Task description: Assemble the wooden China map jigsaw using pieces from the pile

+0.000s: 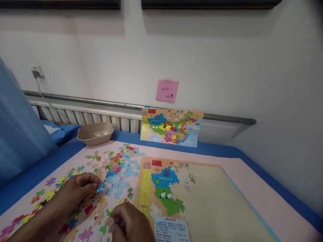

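My left hand (pixel 84 186) is closed in a pinch over the loose jigsaw puzzle pieces (pixel 118 185), with a small blue and red puzzle piece (pixel 100 187) at its fingertips. Beside the left edge of the puzzle board (pixel 202 208), my right hand (pixel 132 222) has its fingers curled; whatever they hold, if anything, is hidden. A green and yellow piece (pixel 109 211) shows by its index finger. On the board, the joined map section (pixel 168 198) covers the left side, and two small loose pieces lie on the bare wooden part.
A beige basin (pixel 96 133) with a few pieces stands at the back left. The printed map picture (pixel 171 127) leans against the wall below a pink note (pixel 167 90). A metal rail (pixel 229 118) runs along the wall; a blue curtain (pixel 22 127) hangs at left.
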`<state>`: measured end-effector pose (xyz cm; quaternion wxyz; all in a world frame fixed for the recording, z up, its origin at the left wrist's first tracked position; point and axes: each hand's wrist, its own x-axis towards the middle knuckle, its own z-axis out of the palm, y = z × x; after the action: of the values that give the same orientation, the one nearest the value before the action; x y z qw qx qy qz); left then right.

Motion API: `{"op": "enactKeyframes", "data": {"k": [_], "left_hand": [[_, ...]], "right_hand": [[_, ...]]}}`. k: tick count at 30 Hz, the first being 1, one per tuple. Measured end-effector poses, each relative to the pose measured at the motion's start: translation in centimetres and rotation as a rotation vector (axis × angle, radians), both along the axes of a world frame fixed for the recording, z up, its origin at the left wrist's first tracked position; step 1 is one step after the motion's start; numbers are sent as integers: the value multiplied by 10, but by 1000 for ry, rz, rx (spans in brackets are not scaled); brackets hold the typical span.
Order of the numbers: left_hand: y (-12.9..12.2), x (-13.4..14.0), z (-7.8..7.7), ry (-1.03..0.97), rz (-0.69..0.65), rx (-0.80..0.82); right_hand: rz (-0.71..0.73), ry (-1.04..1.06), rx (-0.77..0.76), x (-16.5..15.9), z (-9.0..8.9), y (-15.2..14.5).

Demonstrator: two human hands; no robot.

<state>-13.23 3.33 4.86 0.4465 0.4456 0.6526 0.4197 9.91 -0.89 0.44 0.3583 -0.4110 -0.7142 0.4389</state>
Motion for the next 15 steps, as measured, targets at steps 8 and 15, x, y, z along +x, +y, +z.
{"op": "enactKeyframes", "data": {"k": [8, 15], "left_hand": [[-3, 2, -3, 12, -48, -33], [-4, 10, -6, 48, -115, -56]], "right_hand": [[-73, -351, 56, -22, -25, -1], [-42, -602, 160, -38, -37, 3]]}}
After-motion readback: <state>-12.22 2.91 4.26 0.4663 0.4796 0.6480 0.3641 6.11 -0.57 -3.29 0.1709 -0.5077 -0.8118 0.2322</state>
